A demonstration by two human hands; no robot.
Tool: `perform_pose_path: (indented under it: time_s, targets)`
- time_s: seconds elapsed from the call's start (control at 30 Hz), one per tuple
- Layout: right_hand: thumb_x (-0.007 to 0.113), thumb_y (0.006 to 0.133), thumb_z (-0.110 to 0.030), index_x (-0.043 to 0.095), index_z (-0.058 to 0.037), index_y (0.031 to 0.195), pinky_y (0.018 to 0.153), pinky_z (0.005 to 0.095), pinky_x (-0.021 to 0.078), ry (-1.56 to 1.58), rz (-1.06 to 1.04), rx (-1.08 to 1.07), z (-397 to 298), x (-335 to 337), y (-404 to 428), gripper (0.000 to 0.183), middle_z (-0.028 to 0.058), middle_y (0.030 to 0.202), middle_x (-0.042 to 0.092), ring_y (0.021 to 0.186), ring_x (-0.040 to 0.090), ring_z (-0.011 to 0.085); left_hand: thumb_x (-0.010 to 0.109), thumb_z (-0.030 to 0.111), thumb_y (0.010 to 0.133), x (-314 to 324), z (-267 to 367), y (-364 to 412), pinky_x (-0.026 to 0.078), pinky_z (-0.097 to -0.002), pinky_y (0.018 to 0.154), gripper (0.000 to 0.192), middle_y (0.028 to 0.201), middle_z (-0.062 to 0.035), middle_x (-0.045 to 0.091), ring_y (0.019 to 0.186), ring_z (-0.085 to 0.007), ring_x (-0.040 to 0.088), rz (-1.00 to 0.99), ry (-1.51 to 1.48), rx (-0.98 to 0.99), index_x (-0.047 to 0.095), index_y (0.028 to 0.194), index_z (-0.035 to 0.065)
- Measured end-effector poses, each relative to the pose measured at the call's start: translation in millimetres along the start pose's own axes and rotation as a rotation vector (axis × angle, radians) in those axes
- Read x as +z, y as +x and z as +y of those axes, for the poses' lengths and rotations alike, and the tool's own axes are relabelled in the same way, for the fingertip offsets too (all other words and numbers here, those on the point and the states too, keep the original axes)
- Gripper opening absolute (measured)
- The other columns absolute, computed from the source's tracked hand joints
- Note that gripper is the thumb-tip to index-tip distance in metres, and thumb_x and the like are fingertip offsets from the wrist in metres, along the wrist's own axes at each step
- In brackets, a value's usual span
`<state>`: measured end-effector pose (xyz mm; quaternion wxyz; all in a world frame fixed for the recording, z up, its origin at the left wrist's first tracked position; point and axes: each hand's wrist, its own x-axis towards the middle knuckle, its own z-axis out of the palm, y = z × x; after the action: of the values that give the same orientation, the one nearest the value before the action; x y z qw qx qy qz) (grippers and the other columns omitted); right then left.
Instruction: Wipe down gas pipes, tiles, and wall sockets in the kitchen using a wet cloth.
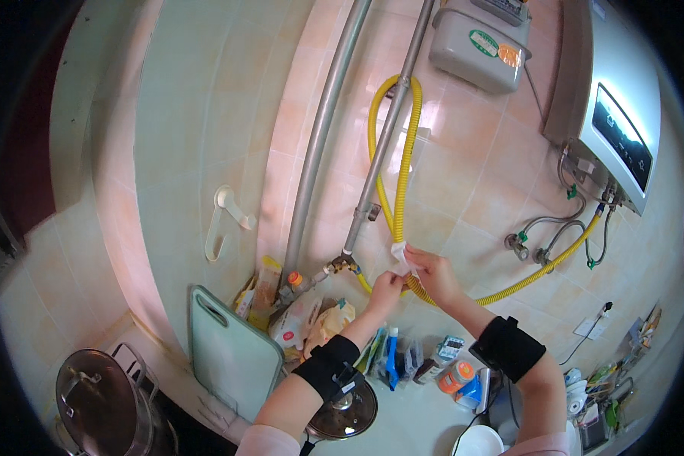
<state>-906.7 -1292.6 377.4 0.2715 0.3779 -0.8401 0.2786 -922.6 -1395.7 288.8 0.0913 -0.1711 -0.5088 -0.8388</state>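
Note:
A yellow corrugated gas hose (399, 199) loops over a grey metal pipe (379, 154) on the tiled wall, then runs right to a wall-mounted water heater (621, 125). My right hand (436, 275) presses a white cloth or tissue (400, 255) around the hose, low on the loop. Just beside it at the lower left, my left hand (389, 289) has its fingers closed at the tissue's lower edge and the hose. Both wrists wear black bands. Left of my hands, a brass valve fitting (343, 263) joins the pipe's lower end.
Below, the counter holds plastic bags (296, 325), an orange-lidded jar (456, 376), bottles and packets. A green cutting board (233, 347) leans on the left wall. A lidded steel pot (100, 399) stands at lower left, a glass pan lid (347, 413) under my left forearm, a white bowl (479, 442) nearby.

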Motion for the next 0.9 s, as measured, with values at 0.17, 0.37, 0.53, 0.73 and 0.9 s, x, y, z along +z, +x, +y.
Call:
perform_pose_path:
  time_s: [0.17,0.37,0.53,0.73,0.9]
  targets:
    - [0.045,0.069,0.013,0.056,0.0033,0.101,0.079,0.0273,0.0437,0.017,-0.149,0.027,16,-38,-30,0.035,0.0177,0.105,0.055,0.096,0.056,0.0260,0.044,0.017,0.088,8,-1,0,0.047,-0.0248,0.071,0.027,0.089,-0.0088,0.057,0.081,-0.0154,0.057,-0.131,0.138,0.040,0.051,0.100,-0.0055]
    - [0.045,0.073,0.007,0.055,0.0037,0.103,0.085,0.0287,0.0415,0.538,0.210,0.576,-5,-89,-58,0.032,0.0120,0.102,0.058,0.094,0.056,0.0209,0.048,0.020,0.086,15,10,-2,0.046,-0.0243,0.073,0.028,0.087,-0.0093,0.059,0.077,-0.0144,0.057,-0.039,0.024,-0.017,0.053,0.096,-0.0060]
    - [0.042,0.077,0.003,0.043,0.0075,0.112,0.085,0.0273,0.0434,1.265,0.265,0.748,-12,-84,-96,0.035,0.0128,0.104,0.055,0.093,0.055,0.0181,0.048,0.019,0.086,18,16,2,0.047,-0.0242,0.072,0.027,0.085,-0.0099,0.059,0.080,-0.0158,0.059,-0.113,-0.032,-0.001,0.053,0.095,-0.0062]
    - [0.044,0.076,0.001,0.047,0.0028,0.109,0.070,0.0226,0.0464,1.427,0.101,0.865,5,-64,-124,0.034,0.0093,0.094,0.057,0.080,0.058,0.0143,0.052,0.017,0.083,-14,-22,9,0.047,-0.0243,0.070,0.028,0.086,-0.0119,0.059,0.077,-0.0159,0.059,-0.120,0.103,-0.048,0.051,0.098,-0.0064]
    - [0.048,0.075,0.003,0.053,0.0021,0.108,0.080,0.0281,0.0431,0.768,-0.156,0.932,43,-8,-144,0.033,0.0101,0.097,0.058,0.086,0.055,0.0170,0.057,0.014,0.077,-55,-45,10,0.045,-0.0283,0.074,0.030,0.089,-0.0116,0.059,0.084,-0.0193,0.057,0.096,0.773,0.088,0.050,0.103,-0.0017]
